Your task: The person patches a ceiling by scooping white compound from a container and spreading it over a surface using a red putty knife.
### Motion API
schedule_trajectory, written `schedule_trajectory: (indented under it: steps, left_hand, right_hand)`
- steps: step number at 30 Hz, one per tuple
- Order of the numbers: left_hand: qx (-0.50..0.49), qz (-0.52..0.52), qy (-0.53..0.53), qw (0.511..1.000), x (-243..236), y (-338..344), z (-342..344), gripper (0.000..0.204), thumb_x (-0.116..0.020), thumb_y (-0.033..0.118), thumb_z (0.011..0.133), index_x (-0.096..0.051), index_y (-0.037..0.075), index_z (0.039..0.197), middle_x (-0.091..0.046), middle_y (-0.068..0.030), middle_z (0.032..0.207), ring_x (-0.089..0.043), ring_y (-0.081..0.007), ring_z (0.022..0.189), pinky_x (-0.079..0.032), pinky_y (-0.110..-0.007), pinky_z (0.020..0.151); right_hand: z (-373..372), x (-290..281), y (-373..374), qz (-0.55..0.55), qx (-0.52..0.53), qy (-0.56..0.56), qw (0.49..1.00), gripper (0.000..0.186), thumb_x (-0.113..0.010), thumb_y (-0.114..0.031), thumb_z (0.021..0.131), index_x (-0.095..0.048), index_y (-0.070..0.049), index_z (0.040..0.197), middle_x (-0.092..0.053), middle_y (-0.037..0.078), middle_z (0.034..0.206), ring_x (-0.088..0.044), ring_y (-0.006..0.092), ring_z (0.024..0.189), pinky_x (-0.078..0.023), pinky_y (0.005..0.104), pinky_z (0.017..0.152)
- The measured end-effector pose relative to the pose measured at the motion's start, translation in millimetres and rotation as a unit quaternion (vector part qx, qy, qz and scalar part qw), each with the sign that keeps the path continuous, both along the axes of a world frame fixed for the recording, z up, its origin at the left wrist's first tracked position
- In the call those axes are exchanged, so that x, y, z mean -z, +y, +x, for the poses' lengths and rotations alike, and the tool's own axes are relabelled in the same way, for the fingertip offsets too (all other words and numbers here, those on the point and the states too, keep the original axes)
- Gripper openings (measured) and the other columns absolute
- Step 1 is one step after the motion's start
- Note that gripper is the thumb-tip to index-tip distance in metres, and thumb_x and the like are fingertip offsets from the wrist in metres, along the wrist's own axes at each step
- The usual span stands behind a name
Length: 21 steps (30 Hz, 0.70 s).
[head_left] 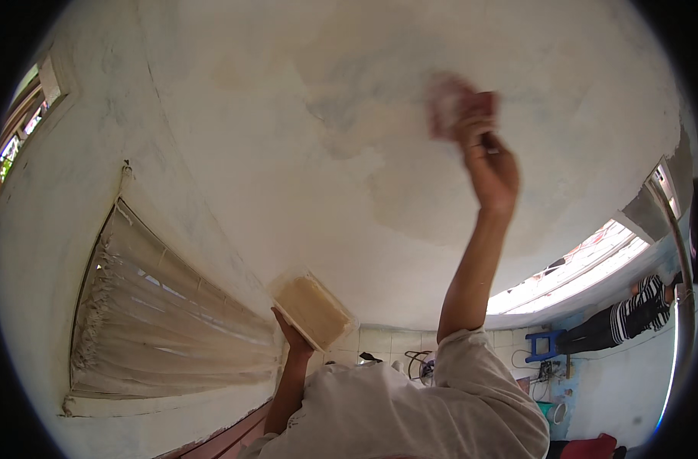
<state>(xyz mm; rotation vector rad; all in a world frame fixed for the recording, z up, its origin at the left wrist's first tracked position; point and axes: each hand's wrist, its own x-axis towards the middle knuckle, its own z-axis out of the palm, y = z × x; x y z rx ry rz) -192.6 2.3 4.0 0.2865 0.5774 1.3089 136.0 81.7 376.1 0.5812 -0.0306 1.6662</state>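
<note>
My right hand (489, 164) is raised on a bent arm, its fingers closed on a dark red sheet (452, 107). Motion smears the sheet, so its exact kind is unclear. It lies against or very near a broad pale surface (272, 153) with patchy beige and grey areas; contact cannot be made out. Lower down, my left hand (294, 333) grips the edge of a shallow rectangular tray (312, 312). The tray has a pale rim and a tan inner face, and it is tilted. Most of the left fingers are hidden behind it.
At the left is a window with a gathered beige curtain (173, 298). A bright opening (571, 268) lies to the right. Beyond it, a person in striped clothing (632, 317) is near a blue stool (542, 346). Cables and a green bucket (549, 411) are at the lower right.
</note>
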Motion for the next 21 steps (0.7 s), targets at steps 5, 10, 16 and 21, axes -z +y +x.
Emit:
schedule_trajectory:
  steps: [5,10,16,21]
  left_hand:
    - [0.017,0.044,-0.056,0.997,21,-2,-13,0.069,-0.024,0.067,0.103,-0.035,0.020,0.152,-0.049,-0.0024,0.146,-0.052,-0.0233,0.131,-0.048,-0.044,0.107]
    - [0.015,0.021,-0.019,0.999,10,4,5,0.081,-0.028,0.077,0.096,-0.037,0.019,0.152,-0.046,-0.0048,0.148,-0.048,-0.0261,0.132,-0.044,-0.044,0.108]
    - [0.009,0.109,0.138,0.984,6,-4,29,0.080,-0.029,0.076,0.097,-0.037,0.019,0.152,-0.044,-0.0035,0.149,-0.046,-0.0249,0.132,-0.043,-0.043,0.109]
    - [0.056,0.021,-0.027,0.998,13,-2,22,0.079,-0.028,0.076,0.097,-0.035,0.020,0.153,-0.043,-0.0035,0.150,-0.046,-0.0252,0.134,-0.042,-0.044,0.110]
  right_hand:
    - [-7,-19,-69,0.139,0.282,-0.021,0.949,0.048,-0.040,0.010,0.092,-0.038,0.012,0.140,-0.048,0.022,0.121,-0.053,0.0248,0.096,-0.054,0.0379,0.087]
    - [-65,94,-59,-0.129,0.243,-0.217,0.936,0.022,-0.050,-0.002,0.098,-0.052,0.017,0.110,-0.059,0.025,0.110,-0.063,0.0234,0.100,-0.059,0.0278,0.089]
    - [-14,90,21,-0.103,-0.034,-0.144,0.984,0.042,-0.027,-0.006,0.103,-0.038,0.018,0.137,-0.049,0.031,0.131,-0.061,0.0265,0.100,-0.058,0.0294,0.081]
    - [74,-51,-34,0.042,0.008,-0.031,0.999,0.042,-0.024,-0.006,0.104,-0.038,0.011,0.140,-0.050,0.024,0.120,-0.056,0.0279,0.098,-0.054,0.0392,0.083]
